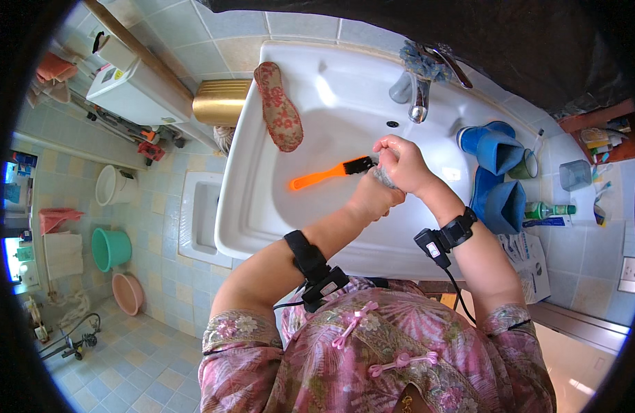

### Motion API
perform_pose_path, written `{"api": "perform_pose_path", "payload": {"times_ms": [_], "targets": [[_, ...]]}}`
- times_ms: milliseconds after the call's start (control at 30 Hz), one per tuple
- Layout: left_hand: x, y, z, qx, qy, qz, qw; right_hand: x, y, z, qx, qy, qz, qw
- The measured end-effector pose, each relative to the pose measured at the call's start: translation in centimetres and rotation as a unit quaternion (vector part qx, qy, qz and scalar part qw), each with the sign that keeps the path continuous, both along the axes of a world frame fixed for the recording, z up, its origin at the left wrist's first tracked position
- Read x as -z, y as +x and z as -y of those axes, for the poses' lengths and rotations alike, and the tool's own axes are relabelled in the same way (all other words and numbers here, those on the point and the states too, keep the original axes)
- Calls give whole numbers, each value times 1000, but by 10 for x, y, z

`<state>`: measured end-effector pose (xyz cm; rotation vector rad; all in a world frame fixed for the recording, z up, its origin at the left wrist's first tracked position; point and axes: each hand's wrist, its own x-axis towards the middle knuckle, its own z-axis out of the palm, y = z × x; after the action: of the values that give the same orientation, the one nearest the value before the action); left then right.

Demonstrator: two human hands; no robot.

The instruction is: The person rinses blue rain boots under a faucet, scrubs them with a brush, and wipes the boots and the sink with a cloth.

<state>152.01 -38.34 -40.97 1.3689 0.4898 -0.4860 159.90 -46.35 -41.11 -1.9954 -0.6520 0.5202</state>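
Left hand (377, 197) and right hand (408, 167) close around a pale wad (382, 177); washing looks unfinished, brush (321, 177) and insole (279, 109) lying unheld.

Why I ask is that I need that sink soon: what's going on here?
A person is leaning over a white sink, left hand and right hand clasped together around something pale and greyish; what it is, I can't tell. An orange brush lies in the basin, its black bristles right by the hands. A flowered insole lies along the sink's left side, and blue footwear sits at the right.
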Motion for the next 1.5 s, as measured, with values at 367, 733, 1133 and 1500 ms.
{"api": "perform_pose_path", "payload": {"times_ms": [367, 733, 1133, 1500], "targets": [[55, 11, 28, -107, 179, 125, 970, 22, 3, -4, 71, -100, 50, 991], [106, 39, 36, -215, 20, 212, 953, -23, 12, 9, 51, -48, 171, 983], [0, 18, 36, -69, 365, 308, 876, -88, 114, 89, 111, -192, 523, 823], [-29, 54, 74, -57, 238, 285, 927, -87, 48, 136, 68, 123, -65, 988]]}}
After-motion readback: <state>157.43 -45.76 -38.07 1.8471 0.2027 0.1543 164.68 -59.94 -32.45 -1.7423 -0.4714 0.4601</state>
